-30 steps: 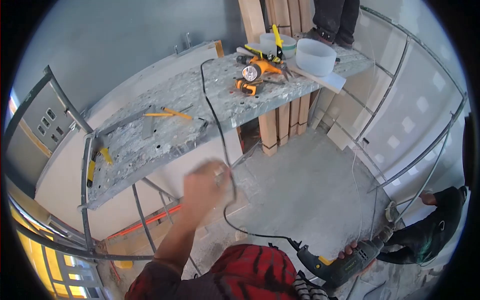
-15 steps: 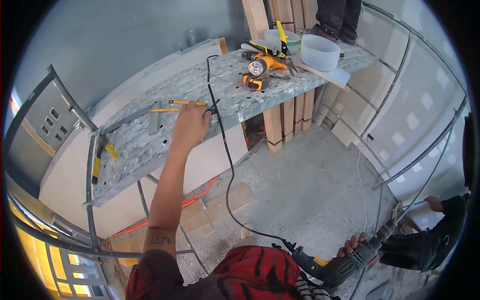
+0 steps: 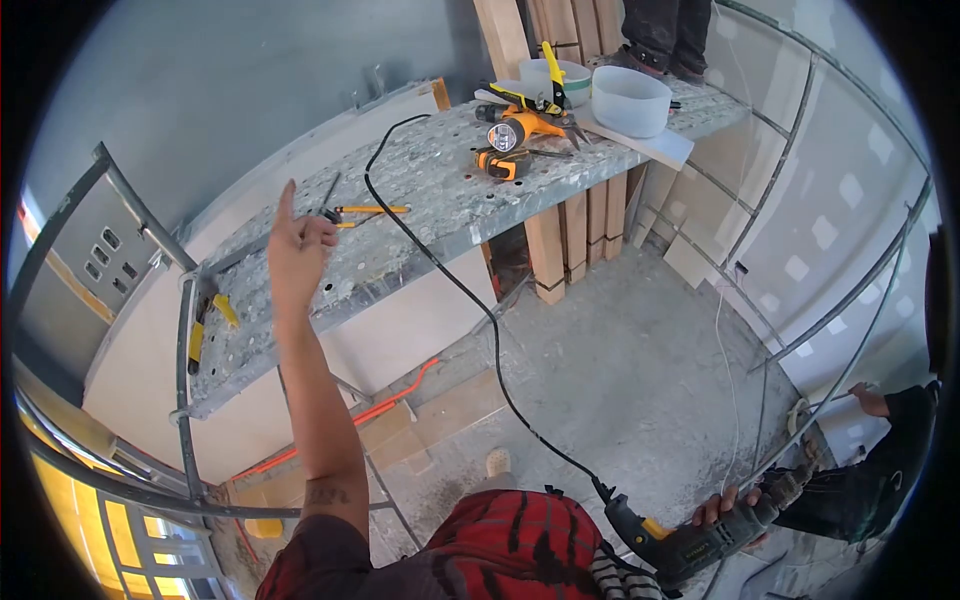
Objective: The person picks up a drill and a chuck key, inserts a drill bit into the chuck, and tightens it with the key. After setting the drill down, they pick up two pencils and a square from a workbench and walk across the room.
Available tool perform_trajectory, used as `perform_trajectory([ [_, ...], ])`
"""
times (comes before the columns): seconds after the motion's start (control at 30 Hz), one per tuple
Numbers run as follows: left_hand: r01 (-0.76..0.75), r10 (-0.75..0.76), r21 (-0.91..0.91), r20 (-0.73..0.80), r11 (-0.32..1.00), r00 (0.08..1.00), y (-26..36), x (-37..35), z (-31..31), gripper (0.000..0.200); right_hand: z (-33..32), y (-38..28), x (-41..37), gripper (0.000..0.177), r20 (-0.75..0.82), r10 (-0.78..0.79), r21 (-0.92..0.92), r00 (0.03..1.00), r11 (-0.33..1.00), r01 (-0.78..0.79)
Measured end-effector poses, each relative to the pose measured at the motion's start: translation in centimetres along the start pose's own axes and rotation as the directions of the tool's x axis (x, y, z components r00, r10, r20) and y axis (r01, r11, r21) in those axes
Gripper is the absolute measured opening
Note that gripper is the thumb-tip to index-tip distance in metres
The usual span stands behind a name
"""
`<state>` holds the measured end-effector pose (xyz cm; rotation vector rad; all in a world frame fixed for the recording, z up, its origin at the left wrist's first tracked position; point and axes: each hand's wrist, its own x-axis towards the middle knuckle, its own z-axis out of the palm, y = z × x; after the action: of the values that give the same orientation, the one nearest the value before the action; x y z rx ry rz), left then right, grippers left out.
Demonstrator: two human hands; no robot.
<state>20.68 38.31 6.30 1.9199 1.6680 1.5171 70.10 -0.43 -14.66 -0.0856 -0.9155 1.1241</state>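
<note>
Right hand (image 3: 718, 508) holds a big dark grey-green power drill (image 3: 700, 545), left hand (image 3: 298, 250) points a finger

In the head view, the drill is at the bottom right, close to the person's red and black checked shirt (image 3: 510, 540). The right grip is wrapped around the drill's body, and its fingers show over the far side. A long, thin black cord (image 3: 497, 350) comes out of the drill's handle end. It goes over the grey concrete floor (image 3: 600, 380) and lies across the long grey bench (image 3: 440, 180), which is full of paint spots.

The left arm reaches out to the bench. One finger sticks up, and the others curl in. The left grip looks clenched on a small dark metal tool (image 3: 330, 214) with a thin bar, but the fingers hide part of it. A thin yellow pencil (image 3: 380, 209) lies on the bench, just to the right of that hand.

Farther along the bench are two orange and black tools (image 3: 502, 163), close together, and a round cloudy plastic tub (image 3: 630, 105). Legs in dark trousers (image 3: 670, 30) stand at the far end. Near the right edge is another person's hand (image 3: 872, 402), with a black sleeve.
</note>
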Motion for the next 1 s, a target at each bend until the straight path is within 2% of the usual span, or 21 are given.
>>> perform_trajectory([
  [0.03,0.180,-0.128,-0.384,0.158,0.906,0.979,0.5,-0.4,-0.1,0.043,0.1,0.2,-0.1,0.055,0.001,-0.004,-0.003,1.000,1.000,0.004],
  [0.07,0.178,-0.124,-0.388,0.158,0.904,0.980,-0.1,-0.4,0.1,0.043,0.3,0.5,-0.1,0.057,-0.052,-0.044,-0.022,0.998,0.999,0.043],
  [0.1,0.306,-0.063,-0.647,0.371,0.698,0.927,-1.0,-0.3,0.3,0.045,0.3,0.9,-0.1,0.059,-0.106,-0.089,-0.043,0.990,0.996,0.084],
  [0.13,0.463,0.074,-0.784,0.535,0.413,0.841,-1.7,-0.1,0.5,0.047,0.2,1.2,0.1,0.059,-0.104,-0.096,-0.045,0.990,0.995,0.091],
  [0.27,0.528,0.207,-0.794,0.595,0.300,0.777,2.0,-2.6,2.0,0.047,0.9,1.9,1.5,0.061,-0.112,-0.069,-0.050,0.991,0.997,0.064],
  [0.37,0.552,0.215,-0.726,0.665,0.410,0.715,4.3,-3.5,2.9,0.040,1.3,2.6,2.6,0.061,-0.100,-0.034,-0.040,0.994,0.999,0.030],
  [0.43,0.371,0.225,-0.473,0.808,0.799,0.544,6.8,-4.6,3.3,0.032,1.8,3.4,3.0,0.062,-0.106,-0.035,-0.042,0.994,0.999,0.031],
  [0.47,0.088,0.316,-0.422,0.786,0.902,0.532,7.9,-5.9,3.6,0.032,2.4,4.1,3.1,0.062,-0.255,-0.072,-0.061,0.964,0.996,0.058],
  [0.5,-0.207,0.403,-0.346,0.772,0.915,0.492,8.8,-7.6,3.7,0.032,3.0,4.7,3.3,0.062,-0.397,-0.110,-0.084,0.911,0.993,0.083],
  [0.57,-0.477,0.407,-0.209,0.839,0.854,0.360,11.5,-10.9,2.7,0.028,3.7,5.4,4.3,0.062,-0.477,-0.100,-0.117,0.873,0.992,0.050],
  [0.6,-0.481,0.413,-0.219,0.842,0.849,0.346,12.6,-12.1,1.7,0.028,4.2,5.7,5.0,0.062,-0.550,-0.083,-0.142,0.831,0.990,0.005],
  [0.67,-0.767,0.606,-0.015,0.622,0.641,0.495,14.2,-13.6,0.4,0.025,5.5,6.0,6.3,0.062,-0.634,-0.052,-0.149,0.771,0.987,-0.056],
  [0.7,-0.640,0.547,0.118,0.417,0.759,0.726,14.8,-13.9,1.5,0.019,5.5,6.3,6.7,0.061,-0.662,0.011,-0.131,0.749,0.983,-0.131],
  [0.73,-0.653,0.562,0.102,0.421,0.751,0.712,14.9,-12.8,2.3,0.019,5.4,6.6,7.3,0.059,-0.687,0.066,-0.111,0.724,0.975,-0.194],
  [0.8,-0.765,0.679,0.276,0.352,0.582,0.644,14.9,-10.3,4.2,0.031,5.5,7.1,8.7,0.058,-0.690,0.135,-0.074,0.711,0.964,-0.255],
  [0.83,-0.833,0.740,0.077,0.420,0.548,0.525,14.0,-9.8,5.8,0.033,4.5,7.1,9.2,0.057,-0.626,0.201,-0.033,0.754,0.958,-0.283],
  [0.87,-0.851,0.766,0.042,0.414,0.524,0.492,14.1,-10.0,7.3,0.033,4.2,7.5,9.5,0.056,-0.637,0.223,-0.015,0.737,0.953,-0.302],
  [0.9,-0.797,0.812,-0.347,0.512,0.494,0.280,14.4,-10.5,8.8,0.032,3.4,8.0,9.9,0.055,-0.572,0.275,0.029,0.772,0.948,-0.316],
  [0.93,-0.589,0.855,-0.682,0.518,0.434,0.030,14.7,-11.3,10.3,0.031,3.3,8.3,9.6,0.055,-0.564,0.271,-0.020,0.780,0.940,-0.340],
  [0.97,-0.565,0.871,-0.727,0.490,0.391,-0.027,14.5,-12.3,11.8,0.031,2.7,8.5,9.6,0.055,-0.529,0.305,-0.029,0.792,0.926,-0.376],
  [1.0,-0.367,0.831,-0.757,0.549,0.541,0.091,14.0,-13.6,13.0,0.025,3.1,8.7,9.5,0.056,-0.553,0.327,-0.008,0.766,0.918,-0.397],
])
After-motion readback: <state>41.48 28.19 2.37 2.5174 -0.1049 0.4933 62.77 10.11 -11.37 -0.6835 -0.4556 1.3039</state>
